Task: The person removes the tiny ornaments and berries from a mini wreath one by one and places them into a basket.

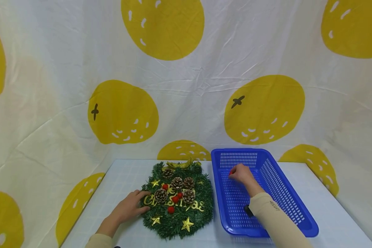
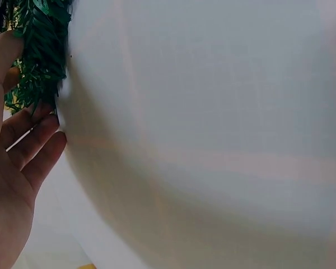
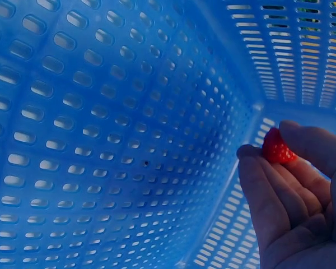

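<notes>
Nearest: my left hand, fingers loosely extended, touching the wreath at its 9 o'clock edge, likely a light steadying contact. Wreath lies face-up on the surface, so its decorations stay uncrushed. Basket sits at the wreath's 3 o'clock, probably for easy right-hand reach. Inside, toward its 10 o'clock, my right hand pinches a red berry by fingertips; small piece, so full grip seems unnecessary. Patterned cloth at 12.
</notes>
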The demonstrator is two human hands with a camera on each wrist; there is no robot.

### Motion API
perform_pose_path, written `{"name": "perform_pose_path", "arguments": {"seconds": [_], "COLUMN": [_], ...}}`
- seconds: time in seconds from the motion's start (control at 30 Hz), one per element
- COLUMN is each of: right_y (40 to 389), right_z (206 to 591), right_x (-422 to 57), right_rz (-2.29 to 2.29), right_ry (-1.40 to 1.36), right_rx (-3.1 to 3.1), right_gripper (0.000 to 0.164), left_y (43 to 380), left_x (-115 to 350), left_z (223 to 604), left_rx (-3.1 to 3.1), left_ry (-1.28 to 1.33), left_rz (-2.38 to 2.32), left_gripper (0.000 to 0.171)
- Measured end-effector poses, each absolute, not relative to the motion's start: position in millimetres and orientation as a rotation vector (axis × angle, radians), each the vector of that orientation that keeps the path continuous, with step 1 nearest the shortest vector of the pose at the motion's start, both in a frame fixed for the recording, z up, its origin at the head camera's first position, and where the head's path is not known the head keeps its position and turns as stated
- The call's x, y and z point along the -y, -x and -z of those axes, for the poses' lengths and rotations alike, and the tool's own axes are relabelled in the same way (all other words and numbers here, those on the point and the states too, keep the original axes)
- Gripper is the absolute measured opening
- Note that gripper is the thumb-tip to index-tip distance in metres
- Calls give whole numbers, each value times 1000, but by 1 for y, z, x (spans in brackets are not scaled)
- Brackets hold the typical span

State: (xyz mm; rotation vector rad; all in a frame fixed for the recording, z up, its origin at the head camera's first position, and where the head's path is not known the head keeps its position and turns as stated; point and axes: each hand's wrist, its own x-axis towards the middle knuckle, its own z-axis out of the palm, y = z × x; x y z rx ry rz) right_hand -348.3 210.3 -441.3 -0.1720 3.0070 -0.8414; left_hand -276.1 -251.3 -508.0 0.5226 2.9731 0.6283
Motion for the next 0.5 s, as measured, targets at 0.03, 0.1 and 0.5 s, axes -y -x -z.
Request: {"name": "perform_pose_path", "arguments": {"seconds": [0.03, 0.1, 0.5], "right_y": [349, 349, 337], "right_z": [441, 441, 409], "right_x": [-210, -209, -199], "right_rz": [844, 834, 938], "right_ry": [166, 156, 236], "right_rx": [-2999, -2990, -3025], "right_gripper": [13, 16, 31], "left_y": [276, 276, 279], "left_x": [251, 252, 252], "left_z": [508, 508, 509], "left_rx": [-2971, -2970, -2966], "left_ry": [-520, -514, -497], "left_rz": [-629, -631, -668], "left_gripper": [57, 57, 58]}}
